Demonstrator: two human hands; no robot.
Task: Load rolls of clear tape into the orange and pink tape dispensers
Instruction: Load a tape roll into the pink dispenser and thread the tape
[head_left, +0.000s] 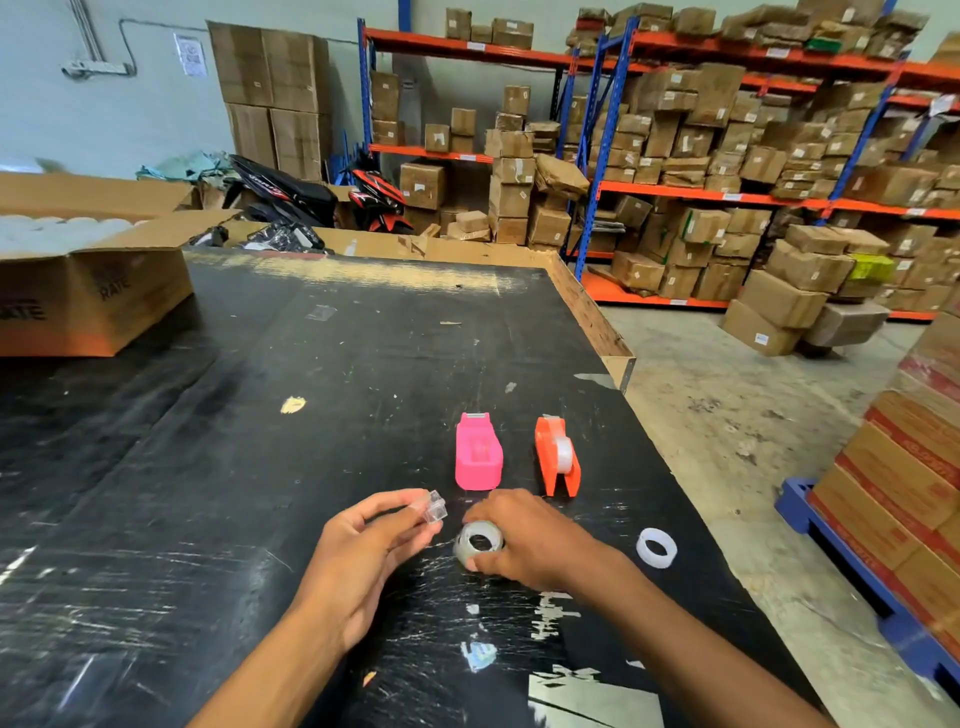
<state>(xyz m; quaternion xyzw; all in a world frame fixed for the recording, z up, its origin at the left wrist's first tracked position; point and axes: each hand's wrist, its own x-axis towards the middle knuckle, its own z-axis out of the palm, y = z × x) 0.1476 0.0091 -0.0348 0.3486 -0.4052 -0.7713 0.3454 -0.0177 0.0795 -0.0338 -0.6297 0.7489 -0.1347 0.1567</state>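
On the scuffed black counter, the right hand has its fingers closed around a roll of clear tape resting on the surface, while the left hand pinches a small clear plastic piece just beside it. Just beyond the hands, the pink tape dispenser lies without a roll, and to its right the orange tape dispenser holds one. An empty white tape core lies near, right of the right hand.
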